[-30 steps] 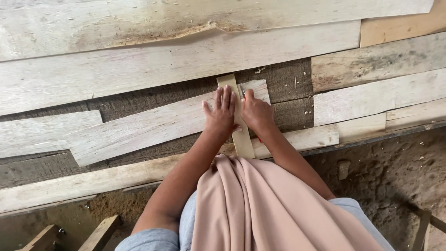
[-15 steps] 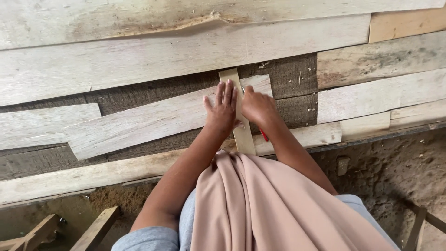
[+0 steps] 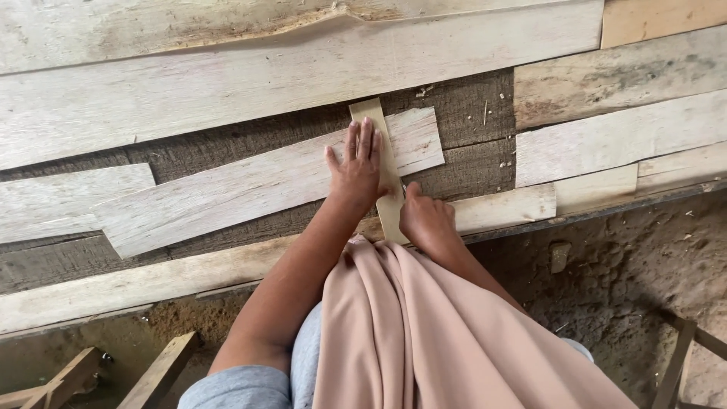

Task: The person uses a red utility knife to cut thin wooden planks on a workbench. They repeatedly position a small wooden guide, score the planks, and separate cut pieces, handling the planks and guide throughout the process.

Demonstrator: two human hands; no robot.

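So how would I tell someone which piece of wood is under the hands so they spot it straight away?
Start at the workbench covered in long pale boards lying roughly sideways. Near its front edge, the left hand presses flat on a narrow strip of wood, with the right hand at its near end. It is the only short, yellowish piece running front to back across the others.

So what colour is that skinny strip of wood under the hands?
Pale yellowish tan, the narrow wood strip shows best in the head view.

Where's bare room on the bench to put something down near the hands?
Free: the dark weathered board right of the narrow pale wooden strip, bordered by the grey plank. Crowded: the left hand presses the pale veneer sheet; the right hand sits at the strip's lower end.
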